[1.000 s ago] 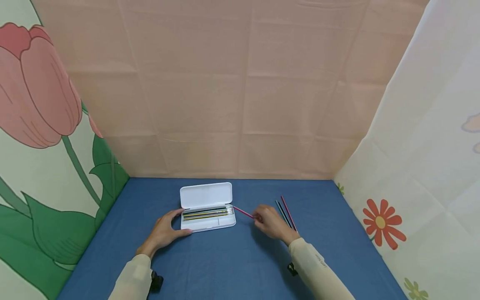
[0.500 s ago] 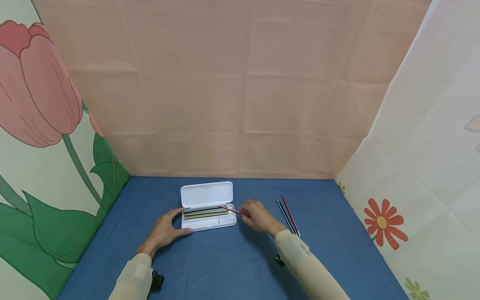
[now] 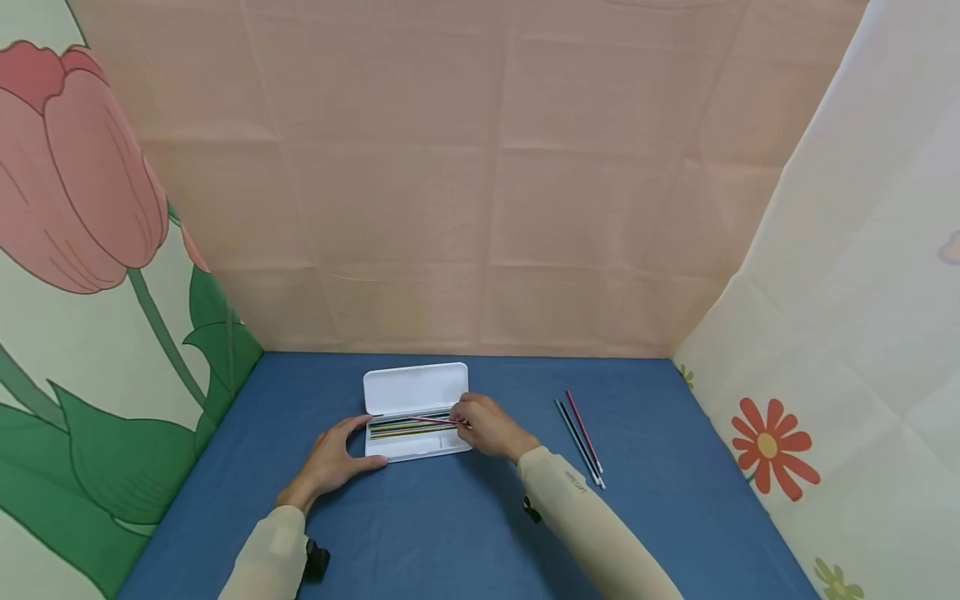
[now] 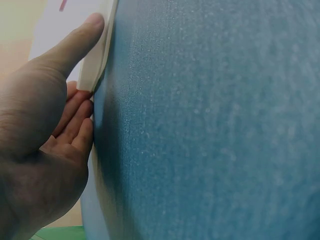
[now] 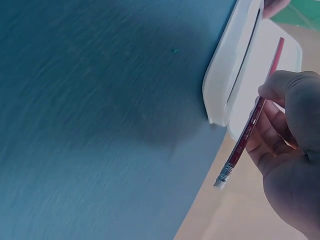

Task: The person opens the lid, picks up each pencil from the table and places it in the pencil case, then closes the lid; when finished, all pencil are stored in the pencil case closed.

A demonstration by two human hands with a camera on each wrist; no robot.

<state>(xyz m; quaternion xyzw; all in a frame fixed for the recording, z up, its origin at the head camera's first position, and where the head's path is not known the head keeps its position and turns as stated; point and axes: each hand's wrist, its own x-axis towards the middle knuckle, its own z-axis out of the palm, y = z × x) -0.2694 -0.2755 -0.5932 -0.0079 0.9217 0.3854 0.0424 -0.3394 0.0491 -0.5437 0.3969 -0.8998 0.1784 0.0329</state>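
An open white pencil case point(image 3: 396, 449) lies on the blue cloth, its lid raised at the back. Inside, several pencils point(image 3: 397, 432) with dark and yellow barrels lie side by side. My left hand point(image 3: 330, 460) holds the case at its left end, thumb on the front corner and fingers at the back. Between thumb and fingers my right hand point(image 3: 491, 427) pinches a red pencil point(image 5: 246, 131) with a metal ferrule and a white eraser. That pencil overlaps the right half of the case in the head view, its eraser end pointing away from the case in the right wrist view.
To the right on the cloth point(image 3: 450, 533) lie a red pencil point(image 3: 582, 424) and dark green pencils point(image 3: 576, 436) close together. A beige cloth wall point(image 3: 480, 208) stands behind, with printed hangings on the left point(image 3: 97, 183) and right point(image 3: 847, 333).
My right hand has moved left, carrying the red pencil from beside the case to over it. The left hand keeps its hold on the case's left end.
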